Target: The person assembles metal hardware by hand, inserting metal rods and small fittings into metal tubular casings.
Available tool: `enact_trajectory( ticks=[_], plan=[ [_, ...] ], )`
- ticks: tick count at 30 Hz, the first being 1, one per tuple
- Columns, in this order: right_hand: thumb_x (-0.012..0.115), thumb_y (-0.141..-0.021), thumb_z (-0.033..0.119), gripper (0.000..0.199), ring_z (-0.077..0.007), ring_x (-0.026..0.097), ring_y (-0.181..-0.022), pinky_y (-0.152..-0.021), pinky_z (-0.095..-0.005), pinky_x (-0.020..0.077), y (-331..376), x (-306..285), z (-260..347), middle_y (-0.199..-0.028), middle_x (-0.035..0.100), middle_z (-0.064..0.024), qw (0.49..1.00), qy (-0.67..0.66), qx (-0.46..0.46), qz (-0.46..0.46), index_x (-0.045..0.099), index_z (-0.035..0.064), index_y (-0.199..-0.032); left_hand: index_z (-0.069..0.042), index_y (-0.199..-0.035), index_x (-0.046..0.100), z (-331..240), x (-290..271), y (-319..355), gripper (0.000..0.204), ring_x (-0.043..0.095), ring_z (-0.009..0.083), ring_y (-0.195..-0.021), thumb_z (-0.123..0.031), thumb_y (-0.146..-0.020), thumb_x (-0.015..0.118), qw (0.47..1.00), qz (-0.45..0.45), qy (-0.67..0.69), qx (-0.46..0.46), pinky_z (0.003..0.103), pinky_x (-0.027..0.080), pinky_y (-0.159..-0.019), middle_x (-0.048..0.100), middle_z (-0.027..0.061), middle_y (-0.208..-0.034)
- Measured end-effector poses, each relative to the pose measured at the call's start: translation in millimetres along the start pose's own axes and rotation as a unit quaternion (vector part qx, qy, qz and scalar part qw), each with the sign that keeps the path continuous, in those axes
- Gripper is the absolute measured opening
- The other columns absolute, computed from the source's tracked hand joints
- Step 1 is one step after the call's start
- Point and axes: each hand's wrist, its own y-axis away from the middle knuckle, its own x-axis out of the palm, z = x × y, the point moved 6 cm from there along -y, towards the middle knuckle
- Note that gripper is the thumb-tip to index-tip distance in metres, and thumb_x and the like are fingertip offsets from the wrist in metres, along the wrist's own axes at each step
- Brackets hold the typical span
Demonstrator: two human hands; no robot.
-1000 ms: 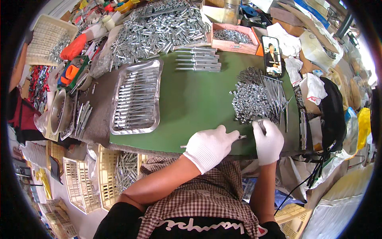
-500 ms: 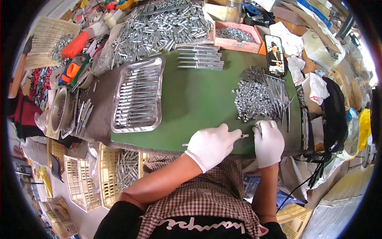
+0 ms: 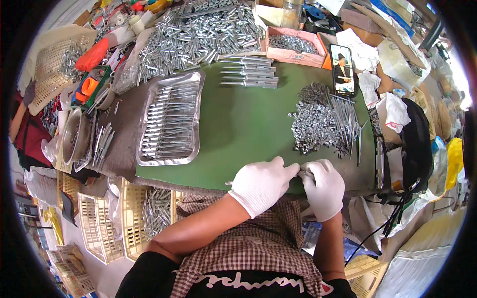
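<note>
My white-gloved left hand (image 3: pixel 263 186) is closed around a thin metal rod (image 3: pixel 228 183), whose one end sticks out left of the glove. My right hand (image 3: pixel 324 189), also gloved, is pinched at the rod's other end, touching the left fingertips. A bit of metal shows between the fingers; its shape is mostly hidden. Beyond the right hand lies a pile of small shiny metal pieces (image 3: pixel 313 126), with loose thin rods (image 3: pixel 348 119) beside it. Farther left, a metal tray (image 3: pixel 169 161) holds several rods with thicker sleeves.
Several sleeved rods (image 3: pixel 256 74) lie at the green mat's (image 3: pixel 238 119) far edge. Behind them are a heap of metal tubes (image 3: pixel 203 35) and a pink box (image 3: pixel 298 57) of small parts. A phone (image 3: pixel 343 69) stands right. Another person's dark-gloved hand (image 3: pixel 30 93) is far left.
My right hand has moved left from the edge of the small-parts pile to the rod's end at my left hand. The other person's gloved hand has moved down at the far left.
</note>
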Motion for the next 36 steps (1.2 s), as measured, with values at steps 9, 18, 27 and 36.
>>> enact_trajectory(
  ticks=[9, 18, 27, 36],
  plan=[
    [0.072, -0.076, 0.012, 0.013, -0.0325, 0.061, -0.071, -0.063, -0.0403, 0.048, -8.2, 4.0, -14.0, -0.08, 0.062, -0.0112, 0.992, -0.057, 0.068, 0.093, 0.063, 0.0064, -0.083, -0.02, -0.111, 0.064, 0.0, -0.3, 2.8, 0.028, 0.059, 0.0215, -0.053, -0.017, -0.083, 0.062, 1.0, -0.013, -0.014, 0.024, 0.036, 0.05, -0.049, 0.051, 0.005, -0.071],
    [0.044, -0.098, 0.033, 0.036, -0.0088, 0.037, -0.052, -0.046, -0.024, 0.0303, -17.6, 21.4, -38.3, -0.067, 0.047, -0.0008, 0.681, -0.705, 0.193, -0.047, 0.057, 0.0024, -0.084, -0.023, -0.118, 0.062, 3.1, 3.5, -2.3, 0.032, 0.062, 0.0233, -0.052, -0.02, -0.086, 0.059, 0.999, 0.034, -0.011, 0.039, 0.038, 0.05, -0.047, 0.052, 0.0067, -0.069],
    [0.039, -0.099, 0.033, 0.043, -0.0108, 0.03, -0.046, -0.042, -0.0269, 0.0219, -19.8, 39.0, -21.0, -0.056, 0.036, -0.0005, 0.545, -0.802, 0.179, -0.166, 0.045, 0.0073, -0.066, -0.021, -0.11, 0.063, -0.4, 3.2, 0.1, 0.024, 0.059, 0.0218, -0.048, -0.02, -0.086, 0.06, 0.998, 0.028, -0.04, 0.048, 0.037, 0.049, -0.043, 0.051, 0.0058, -0.068],
    [0.045, -0.092, 0.014, 0.035, -0.0105, 0.03, -0.044, -0.043, -0.0266, 0.0193, -13.7, 26.7, -22.7, -0.05, 0.032, 0.0003, 0.719, -0.657, 0.067, -0.216, 0.041, 0.0063, -0.057, -0.011, -0.076, 0.056, -24.3, 10.9, -18.1, 0.007, 0.063, 0.02, -0.056, -0.014, -0.078, 0.062, 0.992, 0.029, -0.115, 0.04, 0.034, 0.052, -0.048, 0.055, 0.005, -0.07]
  ],
)
